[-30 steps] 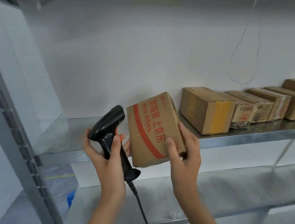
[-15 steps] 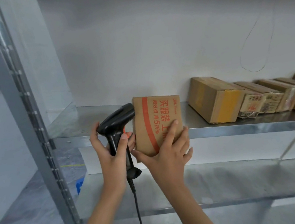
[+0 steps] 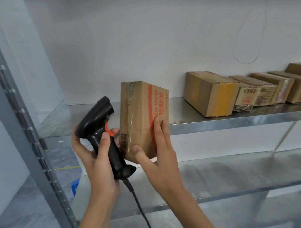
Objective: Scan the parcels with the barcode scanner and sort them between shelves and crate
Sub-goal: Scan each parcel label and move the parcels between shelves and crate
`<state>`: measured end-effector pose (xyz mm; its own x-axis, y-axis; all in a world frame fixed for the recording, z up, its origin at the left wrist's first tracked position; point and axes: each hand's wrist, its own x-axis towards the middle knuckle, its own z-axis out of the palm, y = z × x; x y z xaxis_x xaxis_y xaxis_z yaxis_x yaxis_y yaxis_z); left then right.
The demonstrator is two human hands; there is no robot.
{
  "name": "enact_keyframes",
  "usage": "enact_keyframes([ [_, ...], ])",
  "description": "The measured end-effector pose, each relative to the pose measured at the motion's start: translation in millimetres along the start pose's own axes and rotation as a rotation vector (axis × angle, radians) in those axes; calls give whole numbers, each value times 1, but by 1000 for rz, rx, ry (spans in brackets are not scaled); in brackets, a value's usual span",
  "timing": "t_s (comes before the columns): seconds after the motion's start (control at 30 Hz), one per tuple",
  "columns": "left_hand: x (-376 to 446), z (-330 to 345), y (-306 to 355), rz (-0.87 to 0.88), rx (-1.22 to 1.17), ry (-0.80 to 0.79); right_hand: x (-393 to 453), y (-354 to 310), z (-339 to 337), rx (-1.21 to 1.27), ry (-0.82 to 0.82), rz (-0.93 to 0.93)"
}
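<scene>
Metal shelf (image 3: pixel 224 122) behind; left hand (image 3: pixel 96 160) grips scanner (image 3: pixel 102 132), right hand (image 3: pixel 158 161) holds parcel (image 3: pixel 142 115).

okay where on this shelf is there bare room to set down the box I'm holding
Bare metal runs on the shelf from the left upright to the yellow-taped box, behind the held box. Rightward it is crowded: parcels sit side by side to the frame edge.

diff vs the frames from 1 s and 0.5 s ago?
The right hand turned the held parcel, so its taped side with the barcode now faces the scanner; before, the red-printed face was toward the camera. The left hand grips the scanner as before. The row of parcels on the shelf is unchanged.
</scene>
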<state>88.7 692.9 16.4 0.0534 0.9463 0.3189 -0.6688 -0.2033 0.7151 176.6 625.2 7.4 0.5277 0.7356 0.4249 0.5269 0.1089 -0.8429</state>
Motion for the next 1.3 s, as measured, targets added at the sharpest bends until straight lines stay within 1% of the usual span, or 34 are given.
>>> enact_keyframes([
  [0.1,-5,6,12,13,-31,-29,-5,-17,-10,166,34,-50],
  [0.17,-11,12,16,10,-34,-67,-3,-22,-12,261,81,7],
  [0.23,-15,17,14,0,-12,-111,1,-22,-8,258,132,26],
  [0.33,-15,17,4,-39,37,-148,4,-12,-8,180,263,-8],
  [0.43,-11,9,-4,-19,121,-122,3,1,-19,218,333,-113],
  [0.53,-6,-2,-10,-12,184,-73,-2,14,-26,305,357,-137],
  [0.63,-9,-10,-18,-51,211,-127,-12,24,-26,310,326,-124],
  [0.7,-19,-13,-20,-24,258,-181,-20,32,-25,283,290,-113],
  [0.77,-30,-16,-20,15,271,-207,-27,41,-24,206,252,-106],
  [0.9,-47,-29,-26,26,287,-217,-46,58,-24,-24,195,-122],
  [1.07,-61,-63,-41,-1,359,-272,-75,73,-20,-88,187,-152],
  [1.2,-70,-95,-40,58,489,-400,-96,91,-25,-103,77,-48],
  [1.3,-68,-126,-36,48,609,-527,-103,111,-40,-72,-57,76],
])
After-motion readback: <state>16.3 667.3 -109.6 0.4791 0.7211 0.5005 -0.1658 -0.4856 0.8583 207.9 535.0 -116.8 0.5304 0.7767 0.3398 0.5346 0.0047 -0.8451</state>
